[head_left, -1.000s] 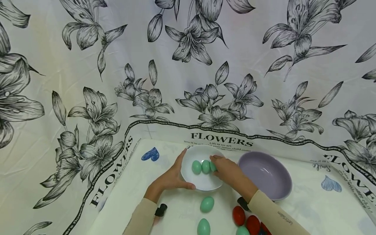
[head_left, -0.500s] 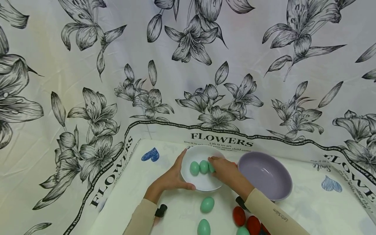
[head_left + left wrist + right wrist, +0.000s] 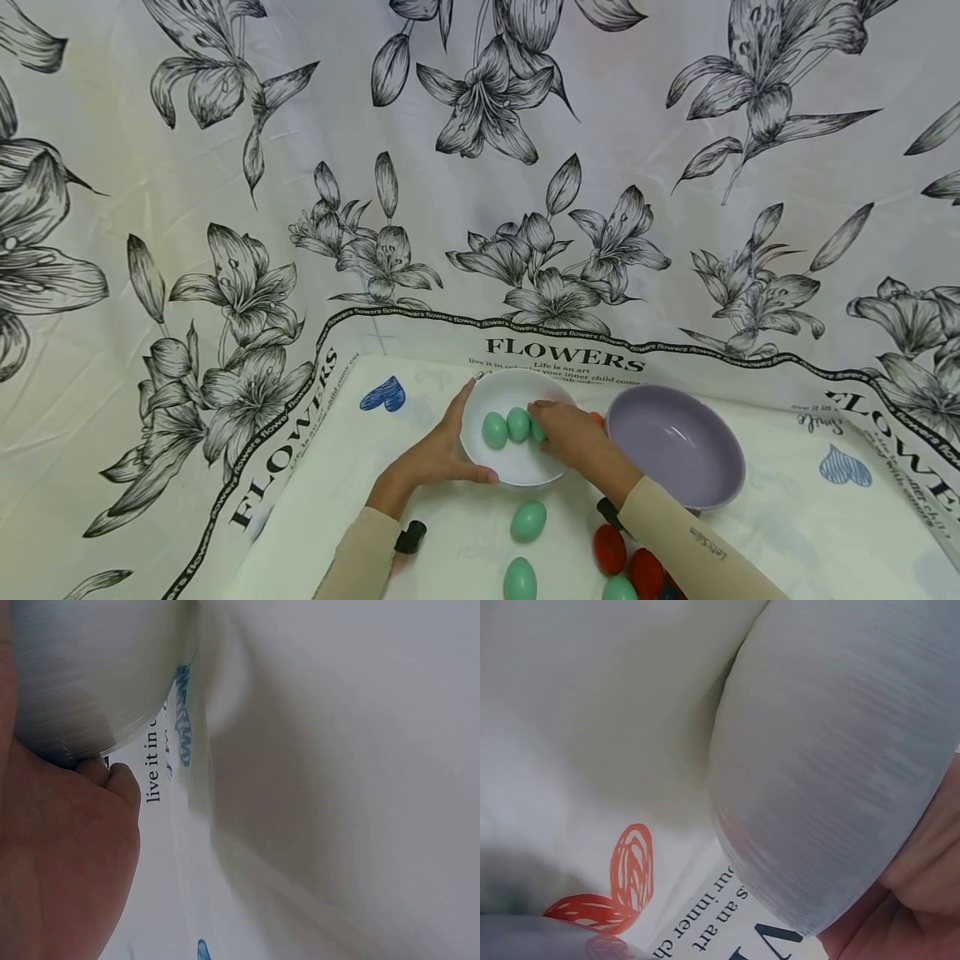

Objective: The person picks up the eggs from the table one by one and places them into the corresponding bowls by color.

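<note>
My left hand holds the white bowl by its left side, the thumb at the near rim and the fingers along the far left. Two pale green eggs lie inside. Over the bowl's right rim reaches my right hand, its fingers on a third green egg, partly hidden by them. In the left wrist view the left hand sits against the bowl's outer wall. The right wrist view catches the bowl's outside, with part of the right hand behind its rim.
A purple oval bowl stands to the right of the white one. On the near tablecloth lie green eggs, and several red and green eggs are partly under the right forearm. A flower-printed cloth hangs behind.
The right hand has shifted slightly left within the white bowl, with the green egg at its fingers. The two other eggs there have moved a little left. The left hand stays put.
</note>
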Demonstrator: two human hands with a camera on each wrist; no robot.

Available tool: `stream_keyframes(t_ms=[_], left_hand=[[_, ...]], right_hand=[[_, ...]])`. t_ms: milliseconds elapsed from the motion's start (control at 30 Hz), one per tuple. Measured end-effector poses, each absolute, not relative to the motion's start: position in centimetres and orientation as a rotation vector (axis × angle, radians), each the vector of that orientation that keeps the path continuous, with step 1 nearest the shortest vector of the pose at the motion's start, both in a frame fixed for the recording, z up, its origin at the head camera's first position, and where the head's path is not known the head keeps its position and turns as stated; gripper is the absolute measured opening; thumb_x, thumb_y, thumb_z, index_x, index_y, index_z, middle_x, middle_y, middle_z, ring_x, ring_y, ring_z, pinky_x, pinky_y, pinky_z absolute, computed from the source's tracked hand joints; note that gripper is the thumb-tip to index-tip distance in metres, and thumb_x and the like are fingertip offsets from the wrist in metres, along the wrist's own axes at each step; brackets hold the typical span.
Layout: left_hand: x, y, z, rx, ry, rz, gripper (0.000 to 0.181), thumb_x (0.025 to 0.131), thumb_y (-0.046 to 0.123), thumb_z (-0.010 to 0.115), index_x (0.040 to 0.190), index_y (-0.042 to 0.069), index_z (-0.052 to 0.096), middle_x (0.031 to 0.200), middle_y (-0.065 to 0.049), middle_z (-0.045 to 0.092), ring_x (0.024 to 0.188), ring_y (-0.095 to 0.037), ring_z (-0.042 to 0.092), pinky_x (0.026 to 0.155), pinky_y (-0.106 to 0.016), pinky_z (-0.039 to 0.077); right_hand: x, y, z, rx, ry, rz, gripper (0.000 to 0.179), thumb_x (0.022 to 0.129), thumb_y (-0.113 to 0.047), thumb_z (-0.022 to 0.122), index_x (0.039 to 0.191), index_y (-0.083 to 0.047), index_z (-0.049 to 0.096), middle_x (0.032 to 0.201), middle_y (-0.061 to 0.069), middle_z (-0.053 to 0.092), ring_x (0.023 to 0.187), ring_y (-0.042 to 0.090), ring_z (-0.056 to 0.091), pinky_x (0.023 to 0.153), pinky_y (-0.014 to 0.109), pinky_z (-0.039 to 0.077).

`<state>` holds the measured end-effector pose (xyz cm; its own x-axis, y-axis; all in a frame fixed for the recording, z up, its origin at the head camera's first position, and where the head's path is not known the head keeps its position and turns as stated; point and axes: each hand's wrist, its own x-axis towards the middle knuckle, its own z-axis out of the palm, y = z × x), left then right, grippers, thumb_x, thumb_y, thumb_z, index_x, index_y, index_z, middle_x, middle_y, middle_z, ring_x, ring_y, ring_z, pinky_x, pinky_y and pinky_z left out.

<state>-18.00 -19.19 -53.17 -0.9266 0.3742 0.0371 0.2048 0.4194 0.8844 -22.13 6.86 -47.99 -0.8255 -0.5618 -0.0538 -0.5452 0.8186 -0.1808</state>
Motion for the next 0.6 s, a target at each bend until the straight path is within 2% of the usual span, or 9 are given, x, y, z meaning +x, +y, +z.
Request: stream_keyframes(t_ms=[167,333,600], left_hand=[[-18.07,-19.22,-53.21,0.524,2.495,1.539,0.155,0.062,0.054,0.102,0.17,0.034,-0.008,0.177,0.001,0.011,0.159,-0.026,0.023,0.126,-0.057,0.026],[-18.05,-19.22,-53.23,0.528,2.494,1.526,0.155,0.062,0.055,0.101,0.169,0.039,-0.01,0.177,0.0,0.01,0.16,-0.026,0.023,0.127,-0.056,0.025],[-18.02,-19.27,-53.29,0.541,2.492,1.533,0.155,0.063,0.056,0.101,0.169,0.035,-0.01,0.177,0.0,0.012,0.159,-0.026,0.024,0.126,-0.056,0.026]], right_hand=[[-22.32,6.85,-48.2,-0.874,2.89,-0.244,0.069,0.083,-0.012,0.092,0.145,-0.004,0.064,0.144,0.01,0.065,0.13,0.031,0.064,0.106,0.047,0.055],[-22.36,6.92,-48.26,-0.859,2.875,-0.264,0.07,0.083,-0.011,0.091,0.146,-0.004,0.062,0.146,0.011,0.064,0.132,0.031,0.063,0.107,0.046,0.054],[-22.0,7.06,-48.05,-0.86,2.876,-0.317,0.07,0.083,-0.009,0.091,0.146,-0.003,0.062,0.147,0.012,0.063,0.132,0.032,0.063,0.108,0.047,0.053]])
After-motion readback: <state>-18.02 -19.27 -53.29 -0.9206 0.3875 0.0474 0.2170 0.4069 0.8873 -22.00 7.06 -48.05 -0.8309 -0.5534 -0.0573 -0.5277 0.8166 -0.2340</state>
